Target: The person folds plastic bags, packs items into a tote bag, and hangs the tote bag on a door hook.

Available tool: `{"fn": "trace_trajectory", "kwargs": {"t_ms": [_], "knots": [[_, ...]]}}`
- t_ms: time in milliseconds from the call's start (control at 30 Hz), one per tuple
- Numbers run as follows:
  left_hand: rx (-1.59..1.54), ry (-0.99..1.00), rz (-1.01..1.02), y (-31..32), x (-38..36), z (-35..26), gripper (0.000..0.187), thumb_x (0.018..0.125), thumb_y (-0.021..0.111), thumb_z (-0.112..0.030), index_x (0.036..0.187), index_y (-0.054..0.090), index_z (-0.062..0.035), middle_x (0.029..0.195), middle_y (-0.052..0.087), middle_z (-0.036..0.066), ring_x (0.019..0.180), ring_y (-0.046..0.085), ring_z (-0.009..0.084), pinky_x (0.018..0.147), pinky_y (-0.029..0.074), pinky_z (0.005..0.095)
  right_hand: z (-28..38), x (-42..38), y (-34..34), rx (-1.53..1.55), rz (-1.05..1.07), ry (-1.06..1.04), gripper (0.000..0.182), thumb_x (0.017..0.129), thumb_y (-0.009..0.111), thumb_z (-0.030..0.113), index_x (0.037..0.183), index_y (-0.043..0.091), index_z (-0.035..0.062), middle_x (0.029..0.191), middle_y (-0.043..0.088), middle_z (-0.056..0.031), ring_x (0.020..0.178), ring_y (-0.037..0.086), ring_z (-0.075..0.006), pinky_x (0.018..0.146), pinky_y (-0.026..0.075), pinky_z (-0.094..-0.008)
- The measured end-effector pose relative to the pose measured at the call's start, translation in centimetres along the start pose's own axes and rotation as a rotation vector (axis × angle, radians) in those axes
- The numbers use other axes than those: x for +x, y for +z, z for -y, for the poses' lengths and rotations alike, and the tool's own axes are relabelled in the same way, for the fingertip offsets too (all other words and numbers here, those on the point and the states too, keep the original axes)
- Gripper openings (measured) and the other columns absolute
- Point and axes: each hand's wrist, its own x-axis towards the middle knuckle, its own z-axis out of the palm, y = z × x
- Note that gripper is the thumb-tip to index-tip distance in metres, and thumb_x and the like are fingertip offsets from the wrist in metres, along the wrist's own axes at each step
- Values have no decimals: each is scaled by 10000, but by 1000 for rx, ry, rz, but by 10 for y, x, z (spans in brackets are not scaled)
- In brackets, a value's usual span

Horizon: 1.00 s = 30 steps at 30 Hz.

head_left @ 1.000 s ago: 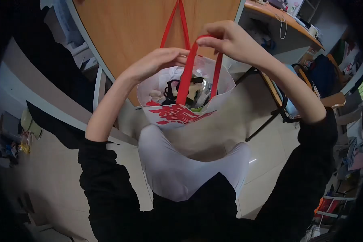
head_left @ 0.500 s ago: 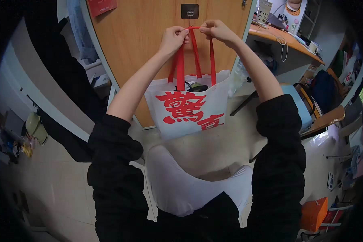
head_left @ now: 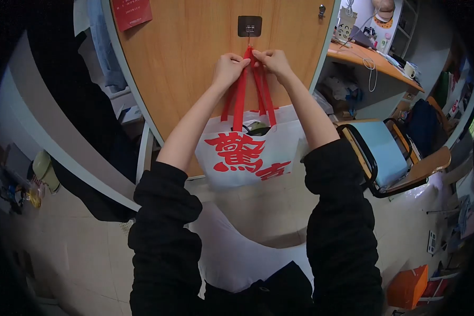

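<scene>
A white tote bag [head_left: 231,176] with large red characters hangs in front of a wooden door, and dark and green items show in its mouth. Its red straps [head_left: 239,102] gather at the top, just below a wall hook [head_left: 249,27] on a dark square plate. My left hand [head_left: 230,69] pinches the straps from the left side. From the right, my right hand [head_left: 273,62] pinches them close to the same gathered point. The straps appear to meet the hook's lower end, though fingers partly cover the spot.
The wooden door [head_left: 195,31] carries a red paper [head_left: 131,13] at upper left. To the right stand a chair with a blue seat [head_left: 379,152] and a desk [head_left: 379,66] with a cable hanging off it. An orange box-like item [head_left: 408,287] lies on the floor at lower right.
Both hands have come down slightly and closer together. The straps, earlier stretched sideways between the hands, now converge to a point under the hook. The bag hangs slightly lower in view.
</scene>
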Motion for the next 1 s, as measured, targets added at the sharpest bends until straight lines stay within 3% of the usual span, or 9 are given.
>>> {"fn": "trace_trajectory", "kwargs": {"t_ms": [133, 167, 333, 433, 533, 733, 867, 933, 1000], "knots": [[273, 122, -129, -8, -57, -35, 371, 707, 682, -197, 995, 543, -8, 863, 602, 136, 757, 590, 211, 621, 473, 341, -26, -9, -16, 8, -52, -86, 336, 790, 612, 333, 694, 608, 12, 604, 567, -29, 495, 515, -105, 455, 414, -231], [451, 355, -126, -7, -77, -46, 454, 674, 694, -187, 1057, 503, -36, 972, 553, 132, 875, 550, 235, 693, 457, 350, -33, -10, -24, 15, -49, -80, 336, 790, 612, 333, 694, 608, 12, 604, 567, -29, 495, 515, -105, 455, 414, -231], [729, 1064, 21, 58, -163, -77, 512, 676, 615, -152, 1161, 459, -108, 1189, 427, 95, 1158, 383, 229, 946, 306, 388, -63, -17, -48, -685, -323, 100, 222, 718, 587, 230, 755, 639, 16, 748, 633, -177, 691, 637, -284, 597, 494, -375], [560, 995, 53, 98, -183, -102, 462, 737, 546, -145, 1188, 446, -124, 1239, 410, 76, 1196, 361, 213, 964, 283, 400, -44, -53, -46, -1286, -200, -110, 203, 698, 574, 207, 819, 649, 63, 811, 638, -165, 778, 630, -299, 655, 501, -388], [462, 1159, 187, 100, -195, -129, 429, 764, 511, -126, 1188, 448, -111, 1269, 403, 76, 1221, 351, 214, 968, 283, 423, -52, -59, -53, -1320, -140, -265, 180, 693, 540, 190, 724, 640, 43, 728, 624, -186, 692, 624, -333, 604, 501, -423], [-650, 857, 906, 105, -322, -200, 385, 835, 443, -57, 1218, 429, -25, 1282, 392, 185, 1171, 386, 317, 988, 305, 417, -69, -65, -72, -1306, -152, -174, 176, 701, 540, 180, 766, 639, 50, 786, 627, -183, 726, 624, -325, 631, 499, -413], [-61, 987, 489, 102, -331, -204, 473, 809, 487, -79, 1266, 369, -51, 1271, 369, 148, 1177, 369, 278, 987, 308, 398, -67, -73, -62, -1280, -105, -233, 172, 715, 517, 159, 745, 633, 36, 776, 626, -188, 721, 628, -309, 622, 501, -392], [-107, 1077, 327, 110, -324, -134, 484, 777, 507, -77, 1243, 379, -97, 1154, 441, 118, 1094, 438, 242, 947, 347, 374, -43, -75, -60, -748, -127, -194, 152, 724, 502, 110, 809, 605, 40, 755, 631, -156, 711, 639, -267, 590, 506, -365], [249, 1311, 734, 101, -289, -62, 456, 751, 528, -84, 1191, 418, -131, 1024, 471, 77, 990, 493, 202, 872, 393, 354, 13, -113, -52, -407, 93, -91, 151, 738, 463, 89, 838, 561, 31, 708, 608, -128, 676, 630, -229, 558, 495, -338]]}}
